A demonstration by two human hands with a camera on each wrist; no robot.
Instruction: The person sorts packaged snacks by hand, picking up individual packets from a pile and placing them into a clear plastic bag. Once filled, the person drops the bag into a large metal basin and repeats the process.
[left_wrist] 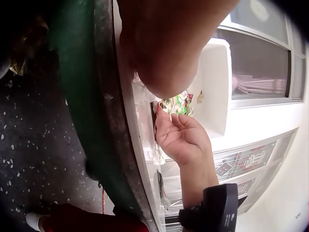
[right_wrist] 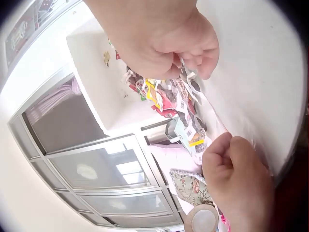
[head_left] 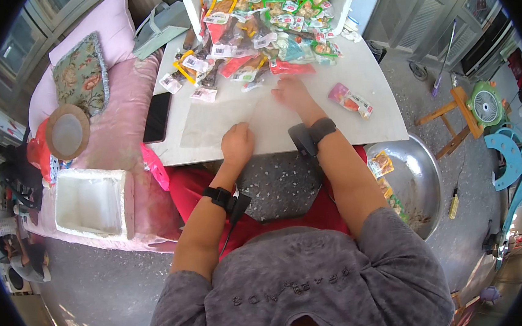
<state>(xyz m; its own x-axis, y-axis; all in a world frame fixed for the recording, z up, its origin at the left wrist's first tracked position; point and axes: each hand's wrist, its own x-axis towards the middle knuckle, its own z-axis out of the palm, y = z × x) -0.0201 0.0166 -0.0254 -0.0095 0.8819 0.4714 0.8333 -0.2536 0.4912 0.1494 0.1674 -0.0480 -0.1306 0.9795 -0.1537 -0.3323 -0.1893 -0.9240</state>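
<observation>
A clear plastic bag (head_left: pixel 206 125) lies flat on the white table, its edge drawn up between both hands. My left hand (head_left: pixel 238 143), near the table's front edge, pinches one end of that edge with curled fingers. Farther forward, my right hand (head_left: pixel 294 94) grips the other end. The right wrist view shows the plastic (right_wrist: pixel 216 116) stretched in a line from one hand to the other. Just beyond the right hand is a red snack packet (head_left: pixel 292 68), at the front of a heap of packaged snacks (head_left: pixel 241 26). A single purple-and-red packet (head_left: pixel 350 100) sits to the right.
The heap spills from a white foam box (head_left: pixel 349 3) at the back of the table (head_left: pixel 369 131). A black phone (head_left: pixel 157 118) lies at the left edge. On the right, a metal basin (head_left: pixel 418 175) holds several packets. Another foam box (head_left: pixel 89 204) rests on the pink couch (head_left: pixel 119 149).
</observation>
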